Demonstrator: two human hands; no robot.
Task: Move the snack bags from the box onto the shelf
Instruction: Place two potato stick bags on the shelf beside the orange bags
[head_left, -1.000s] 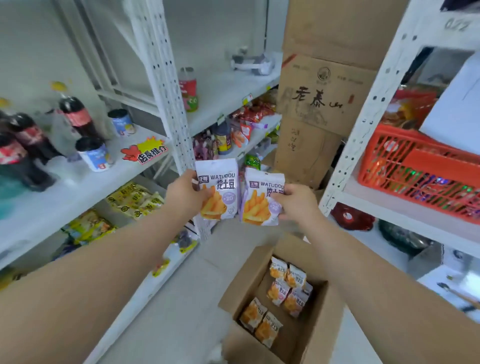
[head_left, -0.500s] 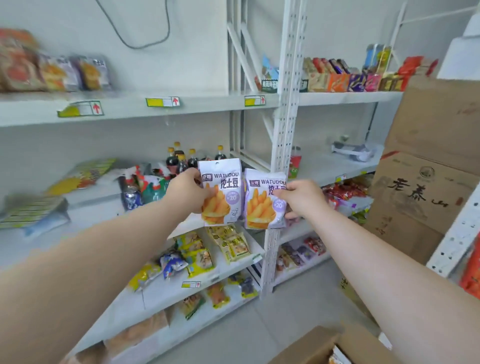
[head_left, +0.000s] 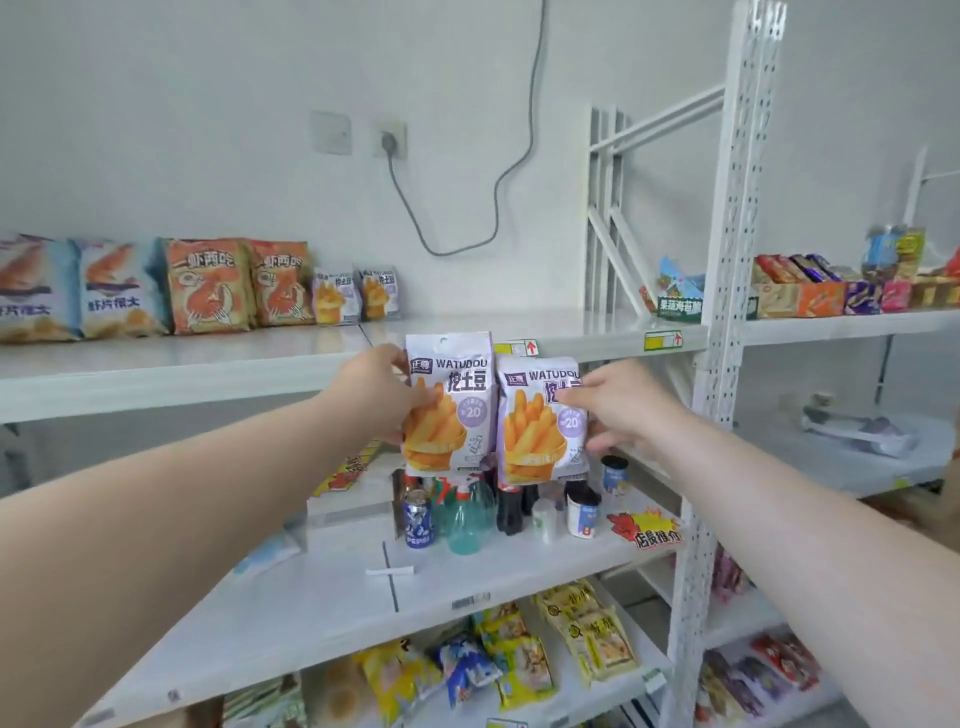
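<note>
My left hand (head_left: 375, 391) pinches a white-and-purple fries snack bag (head_left: 451, 410) by its left edge. My right hand (head_left: 623, 410) pinches a second, matching snack bag (head_left: 537, 421) by its right edge. Both bags hang upright side by side, just in front of and slightly below the edge of the upper shelf (head_left: 467, 325). Two matching small bags (head_left: 357, 295) stand on that shelf to the left, beside larger orange chip bags (head_left: 236, 283). The box is out of view.
A white perforated upright post (head_left: 727, 312) rises right of the bags. Bottles and cups (head_left: 467, 512) stand on the middle shelf below my hands. Boxed snacks (head_left: 826, 291) fill the upper shelf to the right. A cable hangs from a wall socket (head_left: 389, 139).
The view has swung up from the box on the floor to the upper shelf. Both hands have lifted the two bags up to the shelf's front edge.
</note>
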